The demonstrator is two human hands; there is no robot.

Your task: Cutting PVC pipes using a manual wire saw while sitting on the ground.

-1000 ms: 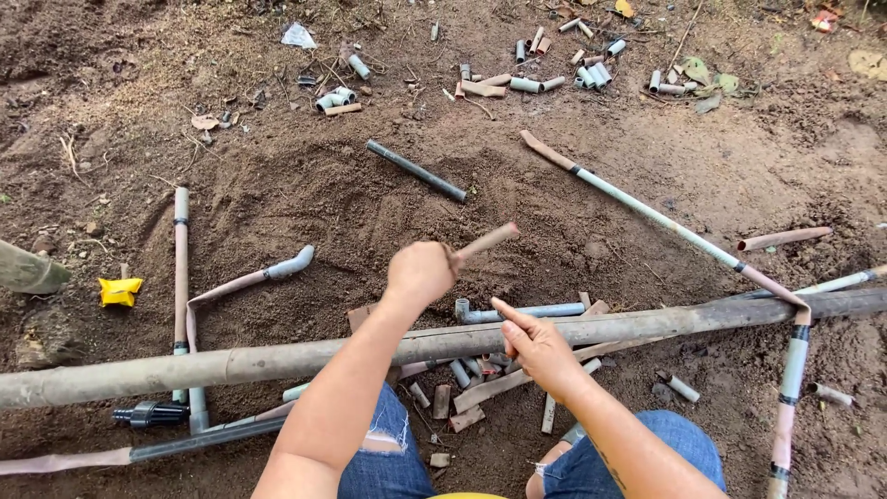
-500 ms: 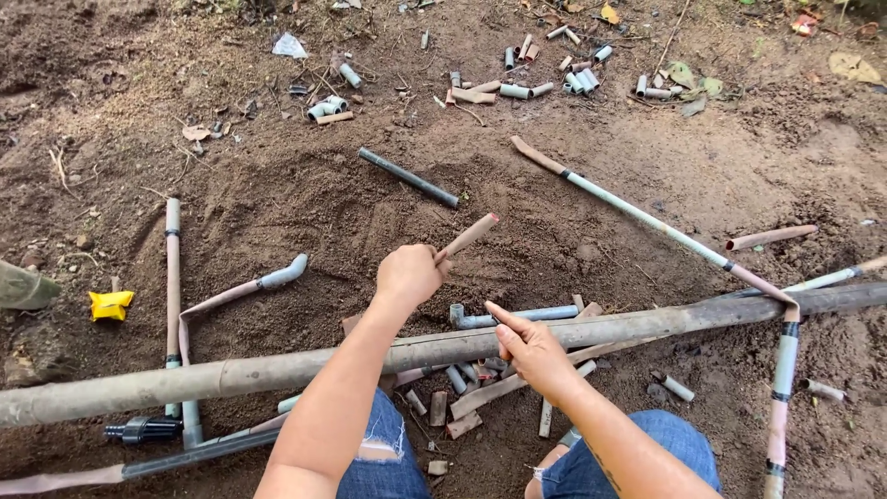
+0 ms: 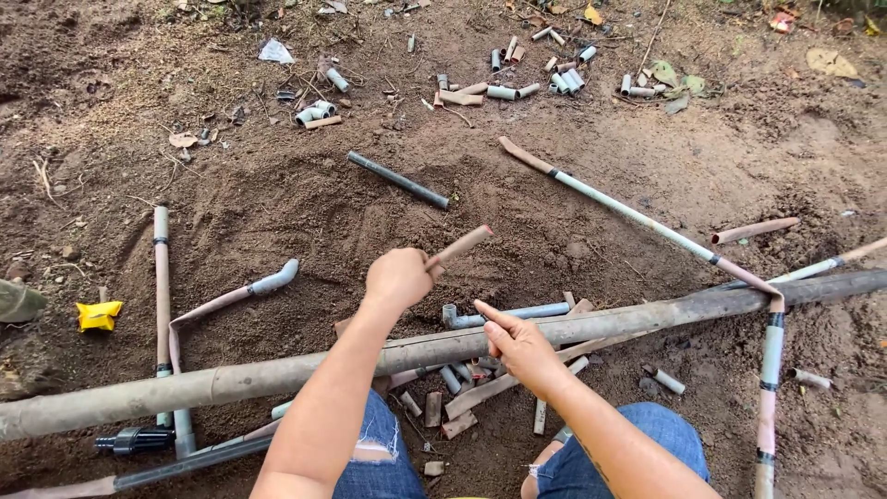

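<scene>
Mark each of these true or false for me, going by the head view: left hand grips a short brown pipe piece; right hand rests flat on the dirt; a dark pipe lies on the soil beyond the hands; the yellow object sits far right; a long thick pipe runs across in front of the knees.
1. The left hand grips a short brown pipe piece. True.
2. The right hand rests flat on the dirt. False: it is raised over the long thick pipe, index finger pointing.
3. A dark pipe lies on the soil beyond the hands. True.
4. The yellow object sits far right. False: it lies at far left.
5. The long thick pipe runs across in front of the knees. True.
</scene>
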